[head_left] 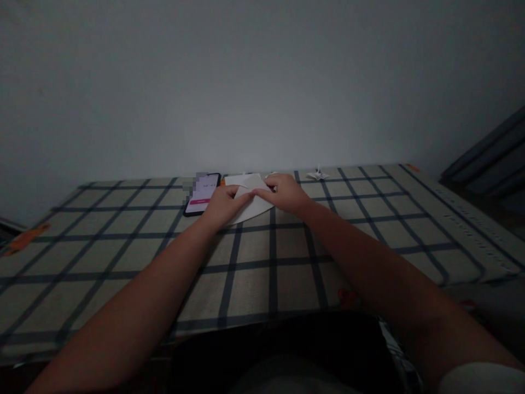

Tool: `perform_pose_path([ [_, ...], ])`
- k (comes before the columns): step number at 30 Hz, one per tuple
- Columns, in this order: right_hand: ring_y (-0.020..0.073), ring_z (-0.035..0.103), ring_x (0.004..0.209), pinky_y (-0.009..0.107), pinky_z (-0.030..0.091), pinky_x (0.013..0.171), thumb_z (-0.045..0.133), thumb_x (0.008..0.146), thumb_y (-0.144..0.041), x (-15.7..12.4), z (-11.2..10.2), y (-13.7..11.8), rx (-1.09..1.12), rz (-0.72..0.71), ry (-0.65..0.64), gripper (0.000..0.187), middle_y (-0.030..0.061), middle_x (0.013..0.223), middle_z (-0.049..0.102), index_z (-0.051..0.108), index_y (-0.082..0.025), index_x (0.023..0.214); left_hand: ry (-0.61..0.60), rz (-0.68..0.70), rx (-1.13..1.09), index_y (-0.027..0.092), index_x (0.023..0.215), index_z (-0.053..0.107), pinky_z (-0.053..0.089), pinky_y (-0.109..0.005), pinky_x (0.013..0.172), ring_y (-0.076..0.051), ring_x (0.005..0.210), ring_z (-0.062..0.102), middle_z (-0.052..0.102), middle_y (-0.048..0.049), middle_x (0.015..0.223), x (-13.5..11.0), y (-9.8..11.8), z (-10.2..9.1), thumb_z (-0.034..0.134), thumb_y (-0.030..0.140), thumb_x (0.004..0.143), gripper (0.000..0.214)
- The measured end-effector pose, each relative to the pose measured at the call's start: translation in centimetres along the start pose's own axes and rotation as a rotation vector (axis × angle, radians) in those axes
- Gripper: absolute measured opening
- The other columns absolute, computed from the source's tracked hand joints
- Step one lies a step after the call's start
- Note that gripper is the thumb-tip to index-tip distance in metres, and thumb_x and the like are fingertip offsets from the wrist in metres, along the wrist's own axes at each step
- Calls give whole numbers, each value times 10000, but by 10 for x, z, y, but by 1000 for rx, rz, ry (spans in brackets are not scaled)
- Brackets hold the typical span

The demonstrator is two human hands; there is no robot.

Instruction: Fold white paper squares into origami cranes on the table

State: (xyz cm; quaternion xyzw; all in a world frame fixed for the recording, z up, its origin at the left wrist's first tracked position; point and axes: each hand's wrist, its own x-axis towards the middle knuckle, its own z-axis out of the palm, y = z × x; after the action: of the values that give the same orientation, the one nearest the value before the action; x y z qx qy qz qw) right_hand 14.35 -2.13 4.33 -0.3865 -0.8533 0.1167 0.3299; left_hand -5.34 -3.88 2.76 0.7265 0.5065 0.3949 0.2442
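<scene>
A white sheet of paper (255, 207), partly folded, lies on the checked tablecloth between my two hands. My left hand (227, 203) grips its left side, the thumb pressed onto a fold. From the right, my right hand (286, 192) pinches the same paper, with its thumb tip close to the left thumb. Both hands hide parts of the paper's edges. Just left of my left hand lies a phone (202, 195) with its screen lit.
A small folded white paper star shape (318, 174) sits at the table's back right. The checked tablecloth (135, 251) covers the table, which meets a plain wall (262, 82) behind. At the far right is a dark slatted object (488, 145).
</scene>
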Motion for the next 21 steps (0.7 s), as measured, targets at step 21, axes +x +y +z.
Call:
perform_pose_path([
  [21, 114, 429, 595, 273, 232, 557, 569, 811, -419, 0, 3, -3, 163, 263, -38, 328, 1, 616, 517, 618, -126, 671, 15, 52, 91, 151, 550, 581, 281, -243, 475, -106, 510, 429, 527, 12, 553, -4, 4, 0, 618, 444, 781, 374],
])
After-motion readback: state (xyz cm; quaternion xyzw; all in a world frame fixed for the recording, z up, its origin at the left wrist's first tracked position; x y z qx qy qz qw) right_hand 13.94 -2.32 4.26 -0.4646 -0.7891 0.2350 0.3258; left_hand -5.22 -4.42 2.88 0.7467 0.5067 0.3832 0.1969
